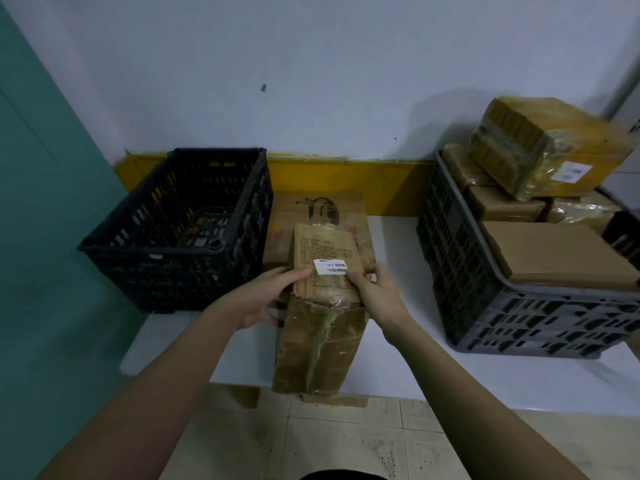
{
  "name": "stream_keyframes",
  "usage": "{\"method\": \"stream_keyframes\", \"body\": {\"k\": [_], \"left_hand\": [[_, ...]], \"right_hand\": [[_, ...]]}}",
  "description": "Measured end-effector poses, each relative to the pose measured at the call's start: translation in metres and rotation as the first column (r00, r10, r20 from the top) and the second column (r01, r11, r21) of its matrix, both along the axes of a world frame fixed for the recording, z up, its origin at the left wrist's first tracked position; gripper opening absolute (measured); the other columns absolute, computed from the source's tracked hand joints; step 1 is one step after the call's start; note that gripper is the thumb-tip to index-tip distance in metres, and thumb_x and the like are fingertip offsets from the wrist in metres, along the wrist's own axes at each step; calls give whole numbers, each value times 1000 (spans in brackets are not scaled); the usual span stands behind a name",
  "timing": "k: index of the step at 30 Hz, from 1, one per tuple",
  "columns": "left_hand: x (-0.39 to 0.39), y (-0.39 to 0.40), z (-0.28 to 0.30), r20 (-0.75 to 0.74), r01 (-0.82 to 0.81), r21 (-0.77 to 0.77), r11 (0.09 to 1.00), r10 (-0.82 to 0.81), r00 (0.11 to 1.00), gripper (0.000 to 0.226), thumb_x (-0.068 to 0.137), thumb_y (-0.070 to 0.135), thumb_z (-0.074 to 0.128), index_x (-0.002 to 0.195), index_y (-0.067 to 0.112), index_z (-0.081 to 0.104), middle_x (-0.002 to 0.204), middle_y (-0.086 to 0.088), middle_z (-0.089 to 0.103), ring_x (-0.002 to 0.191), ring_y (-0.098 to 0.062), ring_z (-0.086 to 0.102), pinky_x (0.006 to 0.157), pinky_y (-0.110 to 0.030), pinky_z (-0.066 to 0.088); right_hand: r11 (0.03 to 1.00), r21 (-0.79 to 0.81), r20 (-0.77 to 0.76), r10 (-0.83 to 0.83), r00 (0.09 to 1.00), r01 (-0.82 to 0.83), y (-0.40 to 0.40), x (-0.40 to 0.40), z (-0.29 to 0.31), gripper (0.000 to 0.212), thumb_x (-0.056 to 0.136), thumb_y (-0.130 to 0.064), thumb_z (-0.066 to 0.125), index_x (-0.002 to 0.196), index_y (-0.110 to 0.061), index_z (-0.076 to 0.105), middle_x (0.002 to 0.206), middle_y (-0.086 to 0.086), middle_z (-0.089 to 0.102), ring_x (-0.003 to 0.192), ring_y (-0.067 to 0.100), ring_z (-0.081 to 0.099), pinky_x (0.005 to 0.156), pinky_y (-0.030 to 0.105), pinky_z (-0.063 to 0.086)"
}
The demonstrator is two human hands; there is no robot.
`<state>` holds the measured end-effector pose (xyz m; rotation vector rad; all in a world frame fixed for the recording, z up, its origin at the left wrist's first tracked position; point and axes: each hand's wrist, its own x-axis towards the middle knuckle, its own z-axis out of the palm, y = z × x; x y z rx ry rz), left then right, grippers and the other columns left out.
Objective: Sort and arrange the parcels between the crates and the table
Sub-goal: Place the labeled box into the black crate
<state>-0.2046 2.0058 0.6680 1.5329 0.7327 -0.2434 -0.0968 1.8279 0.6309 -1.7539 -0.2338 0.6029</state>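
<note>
White table (398,368) against a pale wall, yellow strip (346,181) along the back edge, teal surface at left, tiled floor (329,441) below the near edge. Noted at left: black crate (173,223) standing on the table, no parcels visible inside. Noted at right: grey crate (485,299) loaded with brown parcels, topped by a tape-wrapped box (512,147) tilted over a yellow carton (588,150). Between the crates: flat brown parcel (318,216) with a printed figure, lying on the table toward the wall. In front of it: tall taped parcel (318,348), lower end overhanging the table's near edge. Held above these: small brown parcel (322,261) with white barcode label facing up, long axis running away from the camera toward the wall. Left hand (266,299) gripping its left edge, fingers curled on top. Right hand (377,292) gripping its right edge, thumb over the label corner.
</note>
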Motion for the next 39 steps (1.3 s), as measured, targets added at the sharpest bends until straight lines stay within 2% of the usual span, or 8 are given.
{"method": "stream_keyframes", "body": {"k": [11,16,22,26,29,32,36,39], "left_hand": [[14,8,93,315,-99,266,959,10,949,31,89,23,71,119,25,62,100,5,71,81,-3,70,63,-21,54],[26,5,123,450,-198,360,912,16,893,27,86,18,74,111,25,67,105,6,73,96,-8,69,83,-27,55],[48,3,121,504,-272,285,919,98,858,118,51,78,79,149,46,21,146,7,44,117,-10,58,100,-36,49],[56,1,116,497,-422,168,891,293,817,142,32,80,81,152,46,12,148,-3,37,115,-19,57,92,-38,53],[56,8,106,560,-456,39,889,358,747,115,47,65,88,144,37,32,136,-1,52,111,-17,62,92,-40,55],[48,14,99,589,-442,-55,896,386,710,62,76,42,80,128,33,49,121,4,63,105,-13,65,86,-39,56],[33,36,83,536,-387,-104,916,380,754,82,70,56,78,142,34,45,127,1,66,112,-24,65,86,-51,55],[24,50,80,547,-307,-128,943,325,771,83,63,64,78,136,32,54,126,-2,68,113,-26,67,91,-54,53]], "right_hand": [[989,147,224,-55,973,23,11,7,94,23,92,-44,62,110,-30,57,102,-9,69,91,11,71,86,43,59],[986,152,487,-139,862,73,24,-6,115,24,95,-48,58,116,-39,49,111,-19,66,98,0,64,82,33,58],[999,45,842,-35,539,-6,48,-17,108,54,99,-38,52,150,-30,36,156,-4,39,144,16,35,114,46,37],[992,-125,872,121,473,-23,51,-21,111,66,101,-38,49,158,-29,17,166,-1,16,154,23,8,123,44,12],[978,-166,848,209,487,-129,46,-14,114,59,103,-43,44,157,-35,20,165,-6,19,153,18,11,121,38,11],[987,8,827,84,556,-163,34,4,115,46,101,-36,48,147,-30,43,145,-6,51,133,14,46,108,47,43],[972,10,738,-165,655,233,16,50,110,59,94,-40,58,148,-26,39,142,2,47,128,23,44,101,52,47],[989,-7,470,-129,873,149,-1,80,105,81,85,-62,63,150,-31,28,141,-1,48,122,21,56,89,42,58]]}}
